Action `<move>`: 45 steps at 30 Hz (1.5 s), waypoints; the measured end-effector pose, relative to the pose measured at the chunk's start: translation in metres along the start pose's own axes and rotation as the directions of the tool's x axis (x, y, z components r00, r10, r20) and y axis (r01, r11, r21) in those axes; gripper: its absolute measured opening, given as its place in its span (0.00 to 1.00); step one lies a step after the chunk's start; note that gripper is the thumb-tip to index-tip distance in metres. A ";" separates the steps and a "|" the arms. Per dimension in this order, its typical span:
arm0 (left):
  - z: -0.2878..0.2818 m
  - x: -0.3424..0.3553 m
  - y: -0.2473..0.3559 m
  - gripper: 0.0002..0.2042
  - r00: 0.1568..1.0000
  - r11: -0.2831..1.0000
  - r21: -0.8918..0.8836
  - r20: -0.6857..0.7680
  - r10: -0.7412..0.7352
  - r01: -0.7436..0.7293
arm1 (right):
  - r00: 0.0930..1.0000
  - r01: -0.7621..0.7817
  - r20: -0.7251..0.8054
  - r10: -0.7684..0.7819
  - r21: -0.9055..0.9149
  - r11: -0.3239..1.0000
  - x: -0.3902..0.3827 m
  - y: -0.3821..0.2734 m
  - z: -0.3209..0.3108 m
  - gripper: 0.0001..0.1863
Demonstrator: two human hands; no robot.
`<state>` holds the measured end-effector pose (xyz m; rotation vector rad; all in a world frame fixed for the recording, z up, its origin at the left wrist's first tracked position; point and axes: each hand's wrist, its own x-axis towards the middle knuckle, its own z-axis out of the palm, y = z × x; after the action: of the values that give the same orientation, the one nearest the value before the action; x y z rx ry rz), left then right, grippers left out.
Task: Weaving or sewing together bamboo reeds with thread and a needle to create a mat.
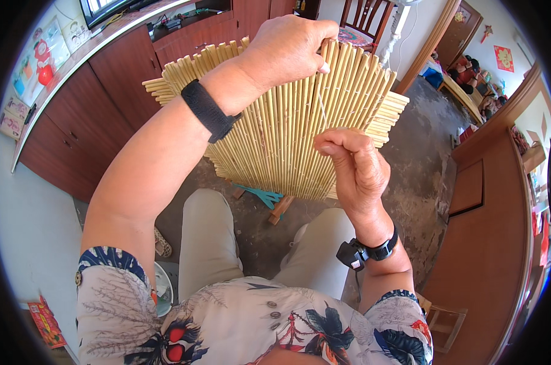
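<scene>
A panel of straight, pale yellow reed stalks (281, 134), laid side by side and stitched across with light thread, stands upright before my knees. My left hand (284, 52) is closed over its far upper edge, the thumb on the near side and the fingertips partly hidden behind the stalk ends. A thin white thread (322, 109) runs taut down the panel's face from beside that thumb. My right hand (357, 164), in front of the panel's right part, pinches the thread's lower end between thumb and bent forefinger. Whether a needle is in the pinch cannot be made out.
Beneath the panel are a wooden piece (280, 210) and a turquoise strip (260, 196). Dark red cabinets (75, 121) line the left; a wooden chair (365, 24) stands beyond. A bucket (164, 289) sits by my left leg. A person (468, 74) is in the far room.
</scene>
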<state>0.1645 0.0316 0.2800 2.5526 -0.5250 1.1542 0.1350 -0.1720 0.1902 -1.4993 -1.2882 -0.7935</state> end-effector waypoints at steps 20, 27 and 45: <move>0.007 0.005 -0.002 0.12 0.985 0.987 0.048 -0.080 0.156 -0.152 | 0.992 0.122 0.026 -0.120 -0.132 0.984 0.013 -0.020 0.034 0.17; 0.005 0.009 -0.003 0.17 0.987 0.995 0.038 0.135 0.084 -0.090 | 0.962 -0.082 -0.274 0.022 -0.209 0.974 0.006 0.010 0.026 0.13; 0.009 0.004 -0.019 0.21 0.993 0.994 -0.106 0.120 0.006 0.007 | 0.667 -0.677 0.113 0.736 0.503 0.537 0.006 0.043 0.032 0.07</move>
<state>0.1811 0.0444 0.2750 2.5407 -0.5971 0.9501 0.1740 -0.1385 0.1751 -1.3292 -0.5953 0.0315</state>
